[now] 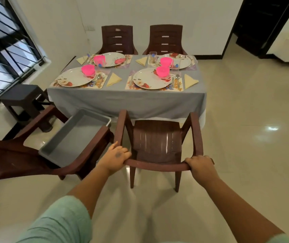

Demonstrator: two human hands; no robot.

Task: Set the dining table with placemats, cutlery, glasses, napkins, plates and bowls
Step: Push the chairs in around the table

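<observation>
A dining table [122, 99] under a grey cloth carries several place settings. Each has a floral placemat [179, 85], a white flowered plate [150, 79], a pink bowl [163, 71], cutlery [175, 78] and a folded yellow napkin [189, 81]. A clear glass [153, 57] stands by the far right setting. In front of the table stands a brown plastic chair [157, 137]. My left hand [115, 156] grips the left end of its top backrest rail. The right end of that rail is gripped by my right hand [200, 166].
A second brown chair [17, 155] at the left holds an empty grey plastic tub [75, 137]. Two more chairs [117, 39] stand behind the table against the wall. A dark stool [20, 97] sits under the barred window. Glossy tiled floor lies to the right.
</observation>
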